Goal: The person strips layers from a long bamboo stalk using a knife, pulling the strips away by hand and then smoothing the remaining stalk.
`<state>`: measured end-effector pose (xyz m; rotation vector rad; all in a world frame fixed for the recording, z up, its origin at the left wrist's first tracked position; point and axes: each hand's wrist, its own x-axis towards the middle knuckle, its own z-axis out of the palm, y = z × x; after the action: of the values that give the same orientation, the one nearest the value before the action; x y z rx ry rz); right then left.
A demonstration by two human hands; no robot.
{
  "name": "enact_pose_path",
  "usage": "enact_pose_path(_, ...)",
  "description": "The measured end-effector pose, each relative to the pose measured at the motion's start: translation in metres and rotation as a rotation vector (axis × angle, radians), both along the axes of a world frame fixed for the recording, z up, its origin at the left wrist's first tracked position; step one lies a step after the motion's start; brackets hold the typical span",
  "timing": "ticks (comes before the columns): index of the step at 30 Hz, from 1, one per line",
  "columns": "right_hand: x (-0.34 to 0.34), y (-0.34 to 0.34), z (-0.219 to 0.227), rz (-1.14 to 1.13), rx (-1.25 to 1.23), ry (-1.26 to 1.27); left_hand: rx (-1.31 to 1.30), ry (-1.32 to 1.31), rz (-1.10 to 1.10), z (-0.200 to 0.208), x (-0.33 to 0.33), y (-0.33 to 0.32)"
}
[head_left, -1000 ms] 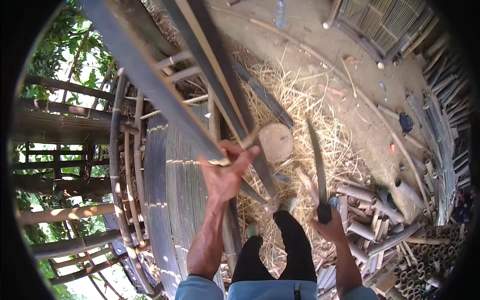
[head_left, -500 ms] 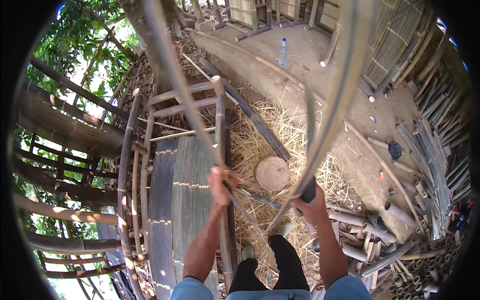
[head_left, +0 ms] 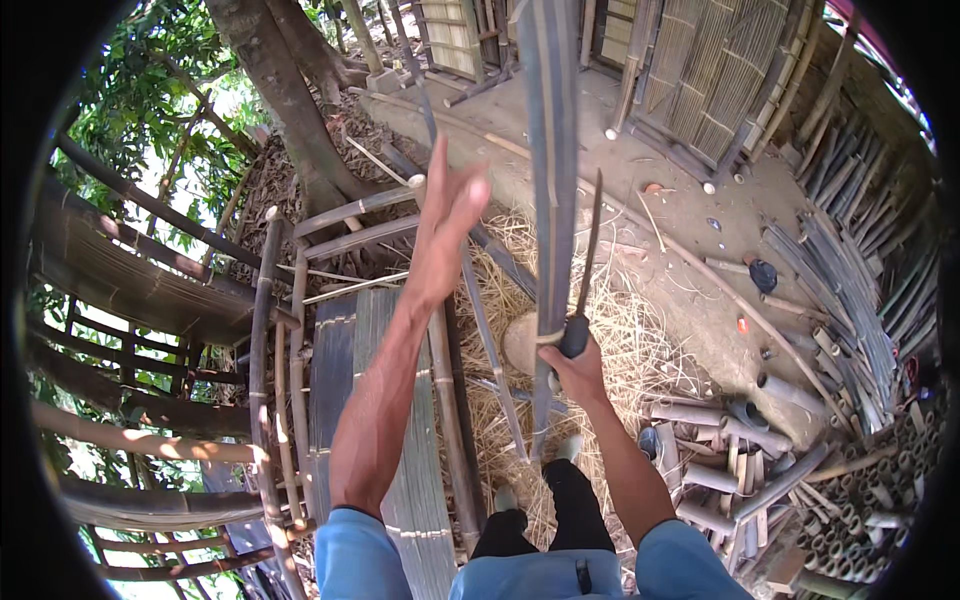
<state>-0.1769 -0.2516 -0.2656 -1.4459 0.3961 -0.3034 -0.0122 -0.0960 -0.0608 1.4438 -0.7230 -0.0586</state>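
My right hand (head_left: pixel 578 368) is wrapped round the dark handle of a long knife (head_left: pixel 591 240), whose blade points away from me. A wide bamboo strip (head_left: pixel 552 190) rises upright beside the blade, its lower part held against the same hand. Forward and to the left, my left hand (head_left: pixel 447 225) is raised with its fingers stretched out, somewhat blurred. A narrower bamboo strip (head_left: pixel 485 325) passes behind the left hand, and its lower end comes down close to the wide strip's, near my feet. Below both strips is a round wooden block (head_left: pixel 520 343), partly hidden.
Pale bamboo shavings (head_left: pixel 640 350) cover the ground around the block. On the left stands a bamboo bench (head_left: pixel 395 420) with a slatted top. Cut bamboo tubes (head_left: pixel 690 412) lie at the right, with long dark strips (head_left: pixel 835 285) farther off. A tree trunk (head_left: pixel 290 110) stands at the far left.
My left hand has let go of the narrow strip, opened and moved forward. The wide strip has swung leftward to stand more upright, and my right hand has moved slightly left with the knife.
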Motion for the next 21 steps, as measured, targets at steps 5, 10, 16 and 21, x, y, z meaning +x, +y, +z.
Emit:
enact_pose_path(5,-0.008,0.046,-0.008,-0.029,-0.121,-0.06,-0.095,-0.1,-0.007,0.088,-0.03,-0.001)
enact_pose_path(10,-0.045,0.075,0.022,0.029,-0.06,0.053,-0.194,-0.109,-0.179,0.101,-0.044,0.042)
enact_pose_path(16,-0.077,0.086,0.026,-0.006,-0.042,-0.025,0.018,-0.167,-0.157,0.12,-0.052,0.1)
enact_pose_path(21,-0.117,0.07,0.035,-0.008,-0.175,0.087,-0.03,-0.045,0.116,0.108,-0.051,0.105)
